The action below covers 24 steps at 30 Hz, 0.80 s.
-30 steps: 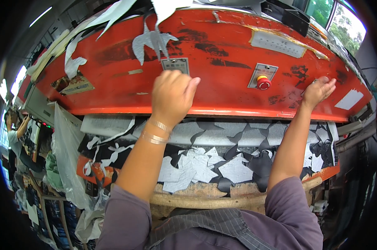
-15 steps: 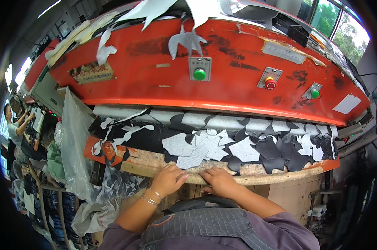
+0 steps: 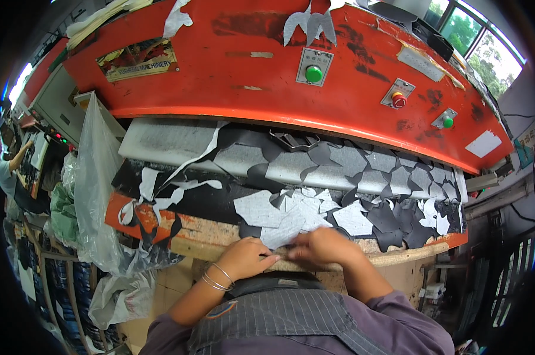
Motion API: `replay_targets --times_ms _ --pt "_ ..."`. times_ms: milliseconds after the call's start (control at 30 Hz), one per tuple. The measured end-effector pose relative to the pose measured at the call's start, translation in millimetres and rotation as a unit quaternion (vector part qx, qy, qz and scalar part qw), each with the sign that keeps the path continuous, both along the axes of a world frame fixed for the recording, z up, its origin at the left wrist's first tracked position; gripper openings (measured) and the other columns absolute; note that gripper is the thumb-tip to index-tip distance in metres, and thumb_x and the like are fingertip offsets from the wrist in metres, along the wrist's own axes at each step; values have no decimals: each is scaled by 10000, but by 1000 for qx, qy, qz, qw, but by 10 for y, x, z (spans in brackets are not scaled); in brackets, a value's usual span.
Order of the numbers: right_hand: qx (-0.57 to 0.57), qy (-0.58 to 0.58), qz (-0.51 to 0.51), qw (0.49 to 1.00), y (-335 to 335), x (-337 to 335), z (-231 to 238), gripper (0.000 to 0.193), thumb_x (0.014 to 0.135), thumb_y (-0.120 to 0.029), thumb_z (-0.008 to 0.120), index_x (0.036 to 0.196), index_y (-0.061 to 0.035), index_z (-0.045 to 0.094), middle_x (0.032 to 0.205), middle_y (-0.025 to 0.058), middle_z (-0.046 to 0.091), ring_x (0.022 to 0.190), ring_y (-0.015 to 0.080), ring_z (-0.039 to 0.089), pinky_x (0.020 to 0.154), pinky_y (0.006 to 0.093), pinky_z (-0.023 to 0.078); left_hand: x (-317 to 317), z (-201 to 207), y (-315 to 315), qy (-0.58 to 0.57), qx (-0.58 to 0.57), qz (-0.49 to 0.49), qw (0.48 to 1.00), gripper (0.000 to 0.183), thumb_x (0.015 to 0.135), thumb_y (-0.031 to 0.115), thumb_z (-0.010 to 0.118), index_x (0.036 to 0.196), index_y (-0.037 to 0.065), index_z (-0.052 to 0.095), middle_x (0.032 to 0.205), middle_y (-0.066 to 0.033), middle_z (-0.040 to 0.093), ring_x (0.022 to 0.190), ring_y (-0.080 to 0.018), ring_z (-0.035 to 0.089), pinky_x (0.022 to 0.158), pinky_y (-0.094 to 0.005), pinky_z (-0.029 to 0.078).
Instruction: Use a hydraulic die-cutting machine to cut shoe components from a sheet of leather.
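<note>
My left hand (image 3: 244, 258) lies over the wooden front rail (image 3: 208, 248) of the machine's bed, thumb pointing right, fingers stretched and holding nothing. Just right of it, my right hand (image 3: 323, 245) is raised a little with curled fingers at the front corner of the white cut pieces (image 3: 267, 213); whatever is between the fingertips is hidden. The white pieces lie in a loose pile on the bed, and dark grey cut pieces (image 3: 394, 222) overlap to the right. Behind, a perforated sheet (image 3: 344, 163) with cut-outs lies along a white board, and a metal cutting die (image 3: 294, 141) sits on it.
An orange press beam (image 3: 232, 77) spans above the bed, carrying green buttons (image 3: 313, 74) and a red knob (image 3: 399, 100). Scrap strips (image 3: 179, 189) trail over the bed's left end. A clear plastic bag (image 3: 96, 189) hangs at left; a person (image 3: 13, 171) works beyond it.
My right hand has lifted from the rail toward the white pieces, its fingers curling. The view has shifted forward, and the cutting die and more of the perforated sheet now show under the beam.
</note>
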State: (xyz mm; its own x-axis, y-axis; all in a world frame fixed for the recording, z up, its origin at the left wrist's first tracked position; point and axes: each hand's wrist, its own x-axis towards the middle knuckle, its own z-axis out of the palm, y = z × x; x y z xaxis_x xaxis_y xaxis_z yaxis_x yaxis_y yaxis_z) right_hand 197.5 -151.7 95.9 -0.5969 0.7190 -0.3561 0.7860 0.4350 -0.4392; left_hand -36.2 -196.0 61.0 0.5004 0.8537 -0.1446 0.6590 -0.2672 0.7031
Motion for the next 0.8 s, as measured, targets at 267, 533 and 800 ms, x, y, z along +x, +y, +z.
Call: replay_targets --times_ms 267,533,800 --pt "407 -20 -176 896 1891 -627 -652 257 788 -317 697 877 -82 645 895 106 596 926 271 548 787 388 416 27 -20 1231 -365 -260 110 887 282 985 204 547 1157 -8 614 1014 -62 663 917 -137 632 822 -280 509" --pt "315 244 4 917 1414 -339 -328 115 711 -107 689 801 -107 618 806 41 558 798 244 529 777 404 372 33 -340 1732 -673 -578 61 457 851 906 712 339 1349 -9 424 1277 -206 527 1208 -329 517 1042 -504 399" --pt "58 420 -232 875 365 -457 -463 669 804 -563 687 1271 -100 563 1513 304 184 1400 436 204 1117 518 182 291 -86 1432 -723 -382 114 564 779 930 562 505 1489 105 212 1275 -107 521 1100 -231 566 947 -363 486"
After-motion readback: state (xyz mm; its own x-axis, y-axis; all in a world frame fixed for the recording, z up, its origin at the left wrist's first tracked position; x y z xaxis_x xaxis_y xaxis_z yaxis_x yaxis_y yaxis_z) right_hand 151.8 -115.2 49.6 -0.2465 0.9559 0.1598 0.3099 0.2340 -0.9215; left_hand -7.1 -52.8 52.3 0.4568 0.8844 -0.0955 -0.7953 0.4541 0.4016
